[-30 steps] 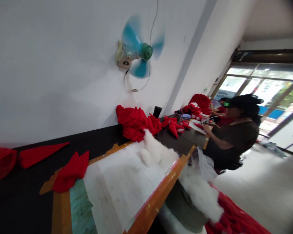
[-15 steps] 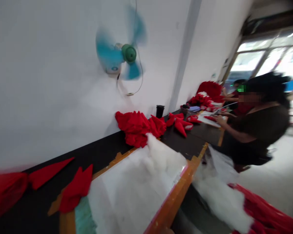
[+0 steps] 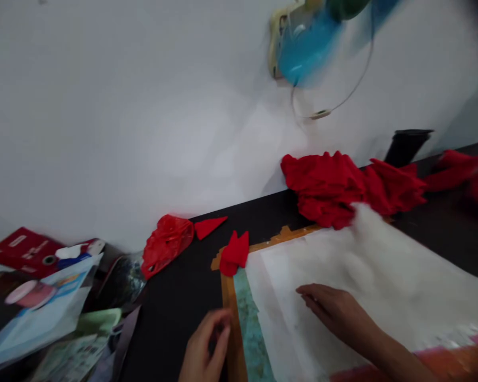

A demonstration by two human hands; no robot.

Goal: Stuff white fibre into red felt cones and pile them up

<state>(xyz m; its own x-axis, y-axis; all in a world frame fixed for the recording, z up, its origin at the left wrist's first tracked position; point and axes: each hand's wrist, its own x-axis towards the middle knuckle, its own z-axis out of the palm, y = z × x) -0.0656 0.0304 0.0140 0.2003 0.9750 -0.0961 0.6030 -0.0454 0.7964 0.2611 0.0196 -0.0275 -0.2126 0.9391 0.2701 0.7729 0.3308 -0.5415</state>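
My left hand [image 3: 209,345] is at the table's front, over the orange tape along the left of the white sheet. Its fingers bend loosely, with a gap between thumb and fingers and nothing in it. Over the white sheet [image 3: 282,297] is my right hand [image 3: 334,310], its fingers stretched out to the left and holding nothing I can see. White stuffing [image 3: 386,260] is heaped to the right of that hand. A small red pointed fabric piece [image 3: 235,253] lies beyond my left hand, at the sheet's far left corner.
Piled red fabric [image 3: 326,185] lies against the wall beside a black cup [image 3: 408,146]. At the left are a red plastic bag [image 3: 169,241], a red cone-shaped piece [image 3: 210,227], a pink spool [image 3: 32,294] and a green tray [image 3: 103,318]. A blue-bladed fan [image 3: 310,48] hangs above.
The view has swung left and down, so the co-worker has left the picture. Both my hands have come into view over the table, and the items at the left now show.
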